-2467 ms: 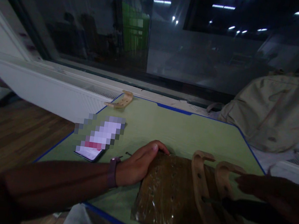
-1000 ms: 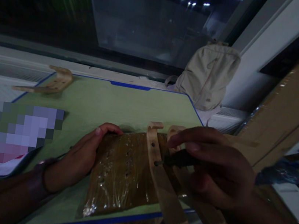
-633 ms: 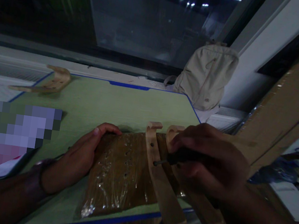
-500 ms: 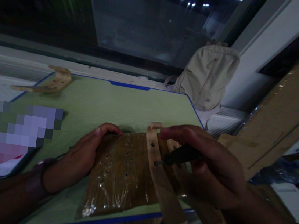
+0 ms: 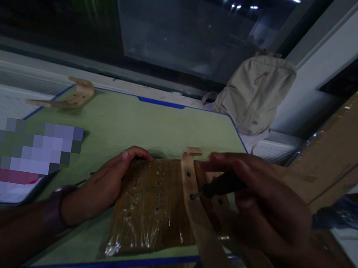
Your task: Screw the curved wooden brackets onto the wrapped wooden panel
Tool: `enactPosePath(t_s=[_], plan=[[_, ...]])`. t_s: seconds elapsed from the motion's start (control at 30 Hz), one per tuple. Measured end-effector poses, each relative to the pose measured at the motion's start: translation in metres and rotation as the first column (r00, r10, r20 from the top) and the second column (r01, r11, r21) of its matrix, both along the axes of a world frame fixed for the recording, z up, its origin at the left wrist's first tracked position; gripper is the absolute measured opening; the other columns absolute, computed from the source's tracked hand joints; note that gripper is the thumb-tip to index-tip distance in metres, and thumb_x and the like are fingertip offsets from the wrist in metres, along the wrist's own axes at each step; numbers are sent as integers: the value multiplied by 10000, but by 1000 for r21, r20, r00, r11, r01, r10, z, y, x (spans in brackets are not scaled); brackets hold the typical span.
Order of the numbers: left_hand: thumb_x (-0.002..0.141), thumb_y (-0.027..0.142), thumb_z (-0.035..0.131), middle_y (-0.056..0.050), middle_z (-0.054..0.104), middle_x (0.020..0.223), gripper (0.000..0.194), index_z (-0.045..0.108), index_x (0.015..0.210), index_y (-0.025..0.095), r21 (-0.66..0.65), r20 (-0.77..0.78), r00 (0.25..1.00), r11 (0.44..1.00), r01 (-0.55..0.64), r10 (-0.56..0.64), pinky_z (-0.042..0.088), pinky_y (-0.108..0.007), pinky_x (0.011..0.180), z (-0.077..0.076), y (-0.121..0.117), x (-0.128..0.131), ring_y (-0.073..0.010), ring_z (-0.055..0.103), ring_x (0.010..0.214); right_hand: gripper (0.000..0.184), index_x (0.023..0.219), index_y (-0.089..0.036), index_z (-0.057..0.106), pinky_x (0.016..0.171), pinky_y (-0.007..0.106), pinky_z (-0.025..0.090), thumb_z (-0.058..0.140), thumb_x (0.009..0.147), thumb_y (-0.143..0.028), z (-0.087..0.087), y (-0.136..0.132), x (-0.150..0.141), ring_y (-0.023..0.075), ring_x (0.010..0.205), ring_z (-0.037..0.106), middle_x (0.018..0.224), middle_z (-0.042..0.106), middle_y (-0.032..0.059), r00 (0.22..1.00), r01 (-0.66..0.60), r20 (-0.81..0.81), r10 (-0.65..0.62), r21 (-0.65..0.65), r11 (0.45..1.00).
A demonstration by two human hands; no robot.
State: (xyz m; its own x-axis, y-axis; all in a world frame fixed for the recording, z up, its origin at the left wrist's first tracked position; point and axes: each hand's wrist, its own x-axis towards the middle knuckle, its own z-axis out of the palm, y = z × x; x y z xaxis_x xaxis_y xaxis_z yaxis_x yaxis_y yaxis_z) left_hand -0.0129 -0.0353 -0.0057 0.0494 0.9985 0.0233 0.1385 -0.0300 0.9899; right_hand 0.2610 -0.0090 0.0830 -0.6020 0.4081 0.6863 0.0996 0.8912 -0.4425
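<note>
A brown board or block wrapped in clear film lies on the table, with several small holes showing through. My left hand holds its left edge, fingers curved round the far corner. My right hand grips a dark-handled screwdriver, its index finger stretched out above the handle. The thin metal tip sits at the lower hole of a curved wooden piece lying across the wrapped board. Just to the right is a second wooden piece, partly hidden by my right hand.
Another curved wooden piece rests at the far left corner of the green table with its blue edge. A blurred-out item lies at left. Beyond stand a beige backpack and window; a large cardboard box is at right.
The whole view has shifted slightly, so things appear farther right. My right index finger has drawn back a little from the wooden piece; the screwdriver tip stays at the same hole.
</note>
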Motion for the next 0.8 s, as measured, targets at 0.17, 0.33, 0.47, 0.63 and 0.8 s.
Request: enactPosePath(t_s=[0.17,0.33,0.47,0.63,0.8], plan=[[941,706,380,-33,681,956,551,643,1047,233,-28,84,996,999,15,-13,491,-319,777,-1,0,2,-223,619,882,516,1267,-274,657,661,344,623,750,797,-82,-5,5,2,205,828,713,970,744,43,977,-76,-208,52,-110,991],[934,706,409,-24,679,934,533,646,1028,237,-28,135,991,999,27,-23,492,-308,769,2,-1,3,-204,613,857,489,1265,-247,669,779,384,632,795,794,-211,-6,7,4,230,987,683,1117,713,67,987,-42,-159,30,-69,997],[938,701,407,-27,682,929,529,649,1027,239,-27,145,989,999,43,-38,498,-314,762,2,-1,4,-207,617,863,418,1295,-239,630,942,394,607,632,899,-105,-5,-1,2,212,1110,691,1206,725,53,982,-140,-154,109,-206,969],[951,677,414,-26,687,928,500,650,1040,245,-15,168,984,998,56,-52,505,-306,746,0,1,4,-199,621,845,545,1232,-303,655,651,313,625,801,757,-81,-11,-2,1,185,812,725,945,754,17,948,-59,-318,-3,-185,981],[942,701,399,-25,679,945,529,653,1029,245,-1,114,992,999,46,-46,498,-303,769,2,2,3,-202,615,880,388,1306,-252,651,845,346,631,658,917,-246,-3,-3,3,210,1050,710,1145,755,54,996,-16,-87,6,-117,993]])
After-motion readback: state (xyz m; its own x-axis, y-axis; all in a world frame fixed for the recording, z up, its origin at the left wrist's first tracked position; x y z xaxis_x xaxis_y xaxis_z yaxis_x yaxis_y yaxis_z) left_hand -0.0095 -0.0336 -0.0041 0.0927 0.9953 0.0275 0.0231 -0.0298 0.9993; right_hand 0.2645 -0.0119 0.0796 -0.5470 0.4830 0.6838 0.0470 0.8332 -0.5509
